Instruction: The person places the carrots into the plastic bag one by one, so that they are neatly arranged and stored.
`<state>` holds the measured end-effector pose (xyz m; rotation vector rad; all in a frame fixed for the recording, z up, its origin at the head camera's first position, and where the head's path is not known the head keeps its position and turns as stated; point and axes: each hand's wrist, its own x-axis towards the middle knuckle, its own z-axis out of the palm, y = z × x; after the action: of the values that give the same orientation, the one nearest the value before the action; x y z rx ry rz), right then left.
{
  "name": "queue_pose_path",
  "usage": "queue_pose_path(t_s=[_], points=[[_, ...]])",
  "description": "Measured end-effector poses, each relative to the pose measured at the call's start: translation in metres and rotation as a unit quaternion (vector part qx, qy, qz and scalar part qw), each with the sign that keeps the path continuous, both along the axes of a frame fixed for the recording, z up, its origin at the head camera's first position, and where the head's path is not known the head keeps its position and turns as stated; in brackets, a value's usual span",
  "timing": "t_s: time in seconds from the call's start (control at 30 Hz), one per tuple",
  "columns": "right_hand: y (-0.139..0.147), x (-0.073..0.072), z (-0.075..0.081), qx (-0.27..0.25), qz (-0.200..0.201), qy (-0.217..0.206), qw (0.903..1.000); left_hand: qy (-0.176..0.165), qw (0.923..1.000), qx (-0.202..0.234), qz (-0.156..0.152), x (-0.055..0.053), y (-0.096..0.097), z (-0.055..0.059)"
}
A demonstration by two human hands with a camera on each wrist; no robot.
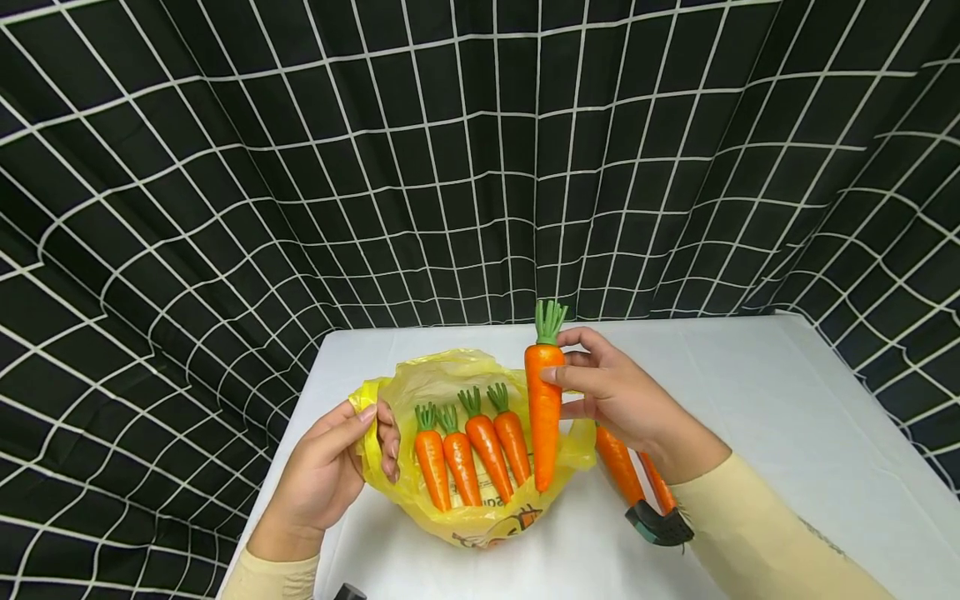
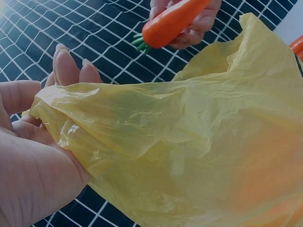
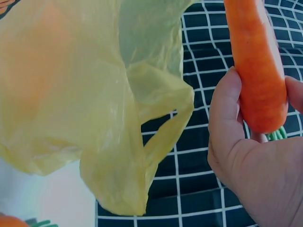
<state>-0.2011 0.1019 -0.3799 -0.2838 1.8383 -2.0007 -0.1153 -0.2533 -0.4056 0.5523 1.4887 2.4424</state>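
My left hand [image 1: 330, 462] pinches the left handle of a yellow plastic bag [image 1: 472, 529], thumb over the film, and spreads its mouth. Inside the bag several orange carrots [image 1: 489, 454] with green stubs lie side by side, tops toward the back. My right hand [image 1: 622, 392] grips another carrot [image 1: 544, 408] near its thick end, upright with the green top up, over the bag's right side. In the right wrist view that carrot [image 3: 260, 71] sits between thumb and fingers, beside the bag's loose handle loop [image 3: 168, 137]. The left wrist view shows the bag film [image 2: 156, 127] stretched from the left hand.
To the right of the bag, partly under my right forearm, more carrots [image 1: 618, 467] lie on the white table [image 1: 787, 417], near a dark wrist strap [image 1: 660, 525]. A small black object [image 1: 349, 592] shows at the front edge. Black grid cloth [image 1: 480, 167] surrounds the table.
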Motion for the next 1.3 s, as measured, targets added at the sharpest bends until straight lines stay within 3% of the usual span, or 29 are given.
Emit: queue_pose_path(t_s=[0.47,1.3], points=[[-0.028,-0.004,0.003,-0.022,0.003,0.004,0.9998,-0.005,1.0,-0.002,0.007,0.0,0.001,0.0],[-0.069,0.005,-0.01,-0.014,0.058,-0.005,0.9982,-0.001,1.0,0.003,-0.002,-0.001,0.001,-0.001]])
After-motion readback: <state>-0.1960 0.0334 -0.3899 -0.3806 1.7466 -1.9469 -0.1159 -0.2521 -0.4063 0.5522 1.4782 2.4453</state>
